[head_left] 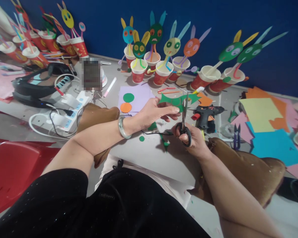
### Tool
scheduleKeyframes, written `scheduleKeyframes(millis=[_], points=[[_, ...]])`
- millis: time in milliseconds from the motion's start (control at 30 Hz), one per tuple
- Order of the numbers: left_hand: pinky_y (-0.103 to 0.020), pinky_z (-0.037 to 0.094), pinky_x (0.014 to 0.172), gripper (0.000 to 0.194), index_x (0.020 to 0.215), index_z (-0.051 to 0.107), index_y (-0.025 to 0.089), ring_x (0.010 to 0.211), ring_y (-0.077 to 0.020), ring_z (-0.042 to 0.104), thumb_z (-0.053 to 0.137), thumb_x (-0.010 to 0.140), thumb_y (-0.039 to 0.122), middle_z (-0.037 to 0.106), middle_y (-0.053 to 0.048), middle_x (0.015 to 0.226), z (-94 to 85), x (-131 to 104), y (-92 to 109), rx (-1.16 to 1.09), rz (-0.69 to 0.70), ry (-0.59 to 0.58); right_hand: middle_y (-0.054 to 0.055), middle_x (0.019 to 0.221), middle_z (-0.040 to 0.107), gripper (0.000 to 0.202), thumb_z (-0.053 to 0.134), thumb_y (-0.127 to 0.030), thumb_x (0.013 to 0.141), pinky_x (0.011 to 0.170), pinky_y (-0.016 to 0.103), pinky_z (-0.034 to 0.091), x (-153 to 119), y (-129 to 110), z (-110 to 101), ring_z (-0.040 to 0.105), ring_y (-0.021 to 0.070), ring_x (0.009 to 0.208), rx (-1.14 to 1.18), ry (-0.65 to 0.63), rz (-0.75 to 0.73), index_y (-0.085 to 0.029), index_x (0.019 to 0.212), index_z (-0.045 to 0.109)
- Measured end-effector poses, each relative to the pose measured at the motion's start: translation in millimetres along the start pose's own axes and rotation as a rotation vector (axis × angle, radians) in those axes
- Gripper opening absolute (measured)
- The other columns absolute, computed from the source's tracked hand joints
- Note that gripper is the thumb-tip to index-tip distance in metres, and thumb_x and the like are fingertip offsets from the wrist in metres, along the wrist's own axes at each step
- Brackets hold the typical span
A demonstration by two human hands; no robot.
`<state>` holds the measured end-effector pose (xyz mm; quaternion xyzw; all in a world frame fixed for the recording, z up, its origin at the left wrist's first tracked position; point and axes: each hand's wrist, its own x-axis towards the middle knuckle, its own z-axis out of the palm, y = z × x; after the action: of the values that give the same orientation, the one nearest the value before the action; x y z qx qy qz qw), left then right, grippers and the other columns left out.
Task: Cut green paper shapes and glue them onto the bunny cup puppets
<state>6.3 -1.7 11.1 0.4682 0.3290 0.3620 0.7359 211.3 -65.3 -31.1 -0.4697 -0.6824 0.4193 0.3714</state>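
My left hand (156,114), with a bangle at the wrist, pinches a jagged piece of green paper (172,100) between thumb and fingers. In my right hand (192,135) are scissors (184,129) with black handles, their blades pointing up at the right part of the green paper. Below the hands lie green paper scraps (166,144) and a small green dot (141,138). Left of my left hand, a green circle (128,97) and an orange circle (125,107) rest on a lilac sheet (139,91).
Paper cups (163,73) with paper rabbit figures line the blue wall. A black glue gun (210,115) lies right of the scissors, near purple-handled pliers (236,136) and coloured sheets (275,145). A power strip (75,112) with cables sits left, beside a red chair (15,168).
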Motion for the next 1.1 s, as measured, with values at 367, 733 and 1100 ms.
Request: scheduleKeyframes(millis=[367, 733, 1100], points=[[-0.026, 0.054, 0.071, 0.041, 0.079, 0.07, 0.014, 0.078, -0.0134, 0.075, 0.094, 0.075, 0.046, 0.077, -0.005, 0.08, -2.2, 2.0, -2.8, 0.013, 0.038, -0.009, 0.003, 0.064, 0.054, 0.076, 0.062, -0.099, 0.075, 0.061, 0.036, 0.037, -1.4, 1.8, -0.1, 0.048, 0.0203, 0.065, 0.006, -0.001, -0.007, -0.024, 0.064, 0.052], [-0.023, 0.053, 0.069, 0.044, 0.08, 0.061, 0.015, 0.075, -0.0105, 0.074, 0.093, 0.078, 0.045, 0.075, -0.001, 0.078, -2.5, 6.0, -4.7, -0.003, 0.017, 0.003, 0.003, 0.065, 0.053, 0.077, 0.057, -0.099, 0.078, 0.061, 0.036, 0.039, -2.3, 5.3, 0.2, 0.049, 0.0201, 0.065, -0.03, -0.002, -0.035, -0.024, 0.065, 0.051], [-0.021, 0.052, 0.066, 0.043, 0.079, 0.061, 0.015, 0.073, -0.0087, 0.073, 0.093, 0.079, 0.043, 0.074, 0.001, 0.075, -1.4, 6.8, -3.7, -0.001, 0.015, 0.006, 0.003, 0.065, 0.053, 0.077, 0.061, -0.099, 0.074, 0.062, 0.036, 0.039, -2.8, 4.7, 1.1, 0.049, 0.0209, 0.067, 0.007, 0.003, 0.014, -0.024, 0.065, 0.052]])
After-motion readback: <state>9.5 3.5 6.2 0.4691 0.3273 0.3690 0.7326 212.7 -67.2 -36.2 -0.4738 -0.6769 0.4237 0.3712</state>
